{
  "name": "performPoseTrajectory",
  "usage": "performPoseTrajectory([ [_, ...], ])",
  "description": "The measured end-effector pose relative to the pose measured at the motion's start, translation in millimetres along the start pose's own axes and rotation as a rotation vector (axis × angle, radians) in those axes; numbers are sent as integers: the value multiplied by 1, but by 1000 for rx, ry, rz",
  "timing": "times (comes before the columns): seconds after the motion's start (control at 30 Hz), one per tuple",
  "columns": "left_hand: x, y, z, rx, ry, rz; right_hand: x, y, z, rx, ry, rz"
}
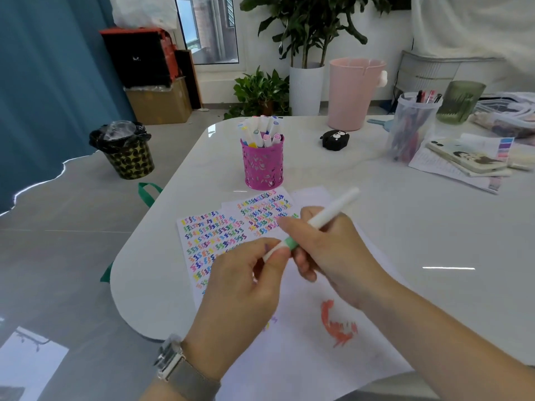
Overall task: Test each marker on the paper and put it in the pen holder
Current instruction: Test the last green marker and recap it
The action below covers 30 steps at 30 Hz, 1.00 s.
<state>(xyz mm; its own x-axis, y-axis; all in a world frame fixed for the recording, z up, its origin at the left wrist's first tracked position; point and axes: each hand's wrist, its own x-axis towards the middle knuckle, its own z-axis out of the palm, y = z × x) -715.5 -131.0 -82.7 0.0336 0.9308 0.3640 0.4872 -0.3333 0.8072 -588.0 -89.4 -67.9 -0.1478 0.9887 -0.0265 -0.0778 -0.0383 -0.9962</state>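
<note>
White plastic with a green band near its lower end, the marker (321,217) slants above the white paper sheet covered in rows of coloured squiggles (214,238), the right hand (327,250) curled round its barrel while the left hand (249,282) pinches its lower end between thumb and fingertips, the two hands almost touching. Beyond the paper on the glossy white table (405,227) stands the magenta perforated metal pen holder (263,163), filled with markers. No writing is legible on the marker or holder.

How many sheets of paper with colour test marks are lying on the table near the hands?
3: left sheet, smaller sheet near the pen holder, large sheet beneath both hands. More may be hidden.
</note>
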Motion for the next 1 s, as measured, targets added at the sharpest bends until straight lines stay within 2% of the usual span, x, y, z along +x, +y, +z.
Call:
performPoseTrajectory([
  [0.07, 10, 7, -5, -69, 77, -30, 9, -10, -5, -100, 83, -128],
  [0.13, 20, 5, -12, -71, 180, -75, 17, -14, -17, -279, 306, -339],
  [0.17, 24, 3, -15, -43, 201, -93, 20, -14, -26, -465, 389, -492],
  [0.2, 25, 1, -18, -16, 199, -105, 22, -11, -34, -699, 391, -667],
  [0.27, 23, 1, -19, 23, 155, -103, 22, 1, -39, -1074, 160, -876],
  [0.33, 18, 3, -17, 31, 124, -88, 19, 19, -33, -1226, -59, -931],
  [0.37, 17, 5, -17, 2, 125, -82, 16, 26, -27, -1253, -106, -949],
  [0.4, 17, 6, -18, -40, 131, -83, 14, 29, -20, -1266, -136, -921],
  [0.47, 20, 5, -23, -67, 145, -99, 16, 23, -12, -1141, -199, -679],
  [0.53, 25, -5, -32, 58, 141, -131, 32, 9, -13, -756, -171, -450],
  [0.6, 28, -20, -40, 387, 68, -152, 61, -14, -16, -461, -20, -465],
  [0.67, 28, -31, -45, 695, -142, -210, 90, -40, -14, -319, 110, -551],
  [0.77, 27, -39, -43, 853, -405, -295, 149, -72, -6, -303, 259, -617],
  [0.9, 30, -37, -38, 894, -429, -304, 207, -83, 11, -347, 444, -640],
  [1.0, 31, -36, -34, 936, -433, -310, 218, -68, 19, -516, 460, -711],
])
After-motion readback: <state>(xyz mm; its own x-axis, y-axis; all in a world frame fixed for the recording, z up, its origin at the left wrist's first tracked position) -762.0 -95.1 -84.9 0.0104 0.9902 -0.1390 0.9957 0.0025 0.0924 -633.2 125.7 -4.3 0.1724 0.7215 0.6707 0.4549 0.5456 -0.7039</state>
